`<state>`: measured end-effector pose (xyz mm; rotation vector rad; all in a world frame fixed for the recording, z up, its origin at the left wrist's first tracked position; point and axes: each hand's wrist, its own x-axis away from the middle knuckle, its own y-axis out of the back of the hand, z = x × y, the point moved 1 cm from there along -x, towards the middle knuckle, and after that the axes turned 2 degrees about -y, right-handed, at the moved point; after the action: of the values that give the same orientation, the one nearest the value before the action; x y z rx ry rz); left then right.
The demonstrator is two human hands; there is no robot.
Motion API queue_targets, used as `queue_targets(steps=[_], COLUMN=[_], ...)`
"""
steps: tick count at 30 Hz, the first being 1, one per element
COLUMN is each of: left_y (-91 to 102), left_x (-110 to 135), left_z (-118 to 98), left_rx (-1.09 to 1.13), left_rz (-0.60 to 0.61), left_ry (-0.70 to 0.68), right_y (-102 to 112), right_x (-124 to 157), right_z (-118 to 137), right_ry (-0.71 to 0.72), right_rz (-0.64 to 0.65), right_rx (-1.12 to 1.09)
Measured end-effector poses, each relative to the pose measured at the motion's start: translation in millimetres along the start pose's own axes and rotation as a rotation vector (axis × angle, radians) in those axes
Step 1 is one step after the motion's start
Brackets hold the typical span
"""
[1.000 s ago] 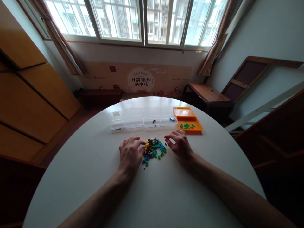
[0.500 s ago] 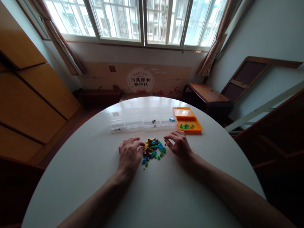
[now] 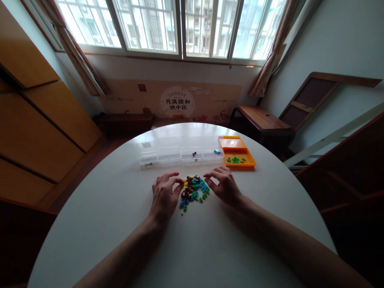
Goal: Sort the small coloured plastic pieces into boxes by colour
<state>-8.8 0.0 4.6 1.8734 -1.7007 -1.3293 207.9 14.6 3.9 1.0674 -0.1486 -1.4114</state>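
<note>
A loose pile of tiny building bricks, in brown, blue, green and yellow, lies on the white round table between my two hands. My left hand rests at the pile's left side, its thumb and fingers curved and apart, the tips at the yellow and brown bricks. On the right, my right hand has its fingers spread over the pile's upper right edge, close to the blue and green bricks. I see nothing held in either hand. One small brick sits apart, below the pile.
Behind the hands stands a row of clear plastic boxes, with a few dark and blue bricks in the right-hand ones. At its right end is an open orange box holding several green bricks. A wooden chair stands beyond the table.
My right hand has shifted slightly left toward the pile. The small brown brick that lay by its fingertips no longer shows there. My left hand has edged slightly right.
</note>
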Motion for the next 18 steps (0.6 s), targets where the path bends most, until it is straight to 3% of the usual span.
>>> queue_targets(steps=[4,8,13,18], left_y=[1.9,3.6,4.4,5.4], left_x=[1.7,3.3,2.7,1.1], left_z=[-8.4,-15.9,-14.2,-7.6], left_rx=[0.183,0.226,0.23,0.196], left_rz=[-0.111,-0.131,-0.132,-0.163], left_ry=[-0.243,-0.364,-0.383,-0.294], right_y=[-4.3,-11.2,-15.0,-15.5], right_x=[-0.1,1.4,2.8,-4.1], right_z=[17.8,31.0,33.1,29.2], right_ry=[-0.065,-0.099,-0.147,-0.116], right_rz=[0.111,0.197,0.206,0.203], right_rx=[-0.261,-0.481,-0.605,-0.571])
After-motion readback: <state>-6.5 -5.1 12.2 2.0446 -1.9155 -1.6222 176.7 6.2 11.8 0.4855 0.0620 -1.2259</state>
